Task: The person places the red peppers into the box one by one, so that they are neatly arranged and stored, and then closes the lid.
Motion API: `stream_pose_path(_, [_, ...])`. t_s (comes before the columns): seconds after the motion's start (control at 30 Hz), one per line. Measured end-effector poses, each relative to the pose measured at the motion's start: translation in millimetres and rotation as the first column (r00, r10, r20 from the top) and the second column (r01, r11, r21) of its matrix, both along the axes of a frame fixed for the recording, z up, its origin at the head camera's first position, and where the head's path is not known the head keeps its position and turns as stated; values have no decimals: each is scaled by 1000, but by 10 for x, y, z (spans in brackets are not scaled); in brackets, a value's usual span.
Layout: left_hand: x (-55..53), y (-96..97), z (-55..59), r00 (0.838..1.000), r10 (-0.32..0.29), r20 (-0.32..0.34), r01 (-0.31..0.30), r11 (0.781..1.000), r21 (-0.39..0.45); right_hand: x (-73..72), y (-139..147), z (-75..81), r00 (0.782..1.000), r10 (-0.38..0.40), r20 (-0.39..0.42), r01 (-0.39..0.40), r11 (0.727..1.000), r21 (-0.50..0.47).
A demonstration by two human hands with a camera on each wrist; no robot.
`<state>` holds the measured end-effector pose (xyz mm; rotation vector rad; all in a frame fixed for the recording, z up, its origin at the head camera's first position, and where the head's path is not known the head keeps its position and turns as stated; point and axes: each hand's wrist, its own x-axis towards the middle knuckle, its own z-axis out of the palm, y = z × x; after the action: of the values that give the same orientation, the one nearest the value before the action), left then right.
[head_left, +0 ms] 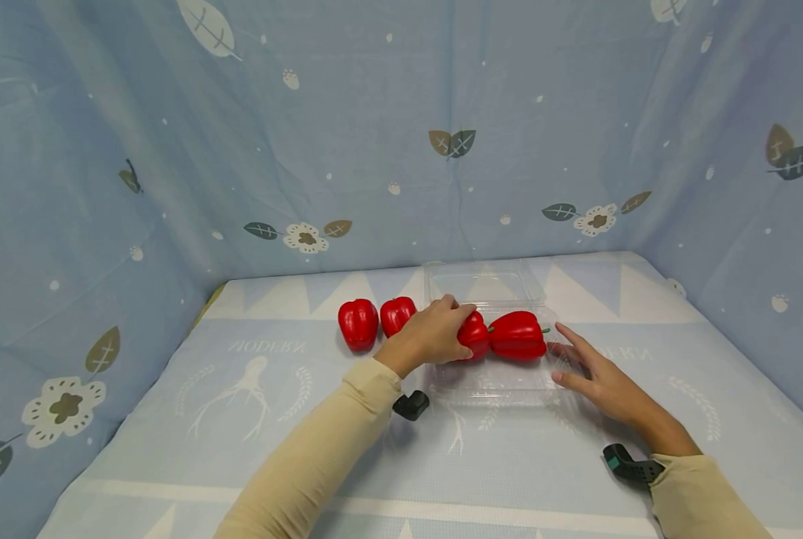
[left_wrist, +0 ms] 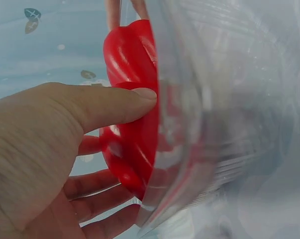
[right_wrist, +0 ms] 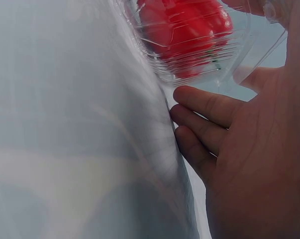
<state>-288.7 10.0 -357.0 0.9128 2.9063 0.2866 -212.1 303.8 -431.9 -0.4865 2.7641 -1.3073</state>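
Observation:
My left hand (head_left: 435,332) grips a red bell pepper (head_left: 474,337) at the left side of a clear plastic clamshell box (head_left: 492,380). In the left wrist view the thumb lies across that pepper (left_wrist: 135,144) and the other fingers reach round its far side. A second bell pepper (head_left: 517,336) lies on its side in the box, its green stem pointing right. My right hand (head_left: 600,378) is at the box's right end, thumb and fingers spread. Its fingertips are close to the box wall in the right wrist view; whether they touch is unclear.
Two more red bell peppers, one (head_left: 358,325) upright and another (head_left: 398,314) partly behind my left hand, stand left of the box. The box's lid (head_left: 479,283) lies folded back behind it. A patterned cloth (head_left: 401,150) rises at the table's back and sides.

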Motion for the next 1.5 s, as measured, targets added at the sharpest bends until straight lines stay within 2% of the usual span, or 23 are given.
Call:
stream_pose_path(0.2, [34,-45,0,999,10,-35,-8,999,35,-1,1,1,1000,-2,1,2,1000,-1])
stream_pose_path(0.4, [106,-146,23,998,28,-51,-18,984,176,-12,13,-2,1000,-7,0,7,1000,5])
stream_pose_path(0.57, [185,-277,41,995,74,-62,-51,952,303,-16,12,5,1000,-8,4,8,1000,4])
stream_pose_path(0.7, [242,-403,28,989,115,-91,-70,915,396,-15,12,13,1000,-10,5,9,1000,2])
stream_pose_path(1.0, [287,-741,-104,975,193,-113,-102,833,543,5,12,-15,1000,1,-1,-1,1000,-17])
stream_pose_path(1.13, [291,-899,-148,960,246,-131,-130,811,570,9,9,-34,1000,-4,-1,4,1000,-12])
stream_pose_path(1.33, [256,-1100,-162,936,316,-158,-175,802,571,16,4,-34,1000,-14,-1,14,1000,-6])
stream_pose_path(1.5, [191,-1264,-175,909,384,-160,-221,772,596,13,-4,-36,1000,-24,-15,24,1000,14])
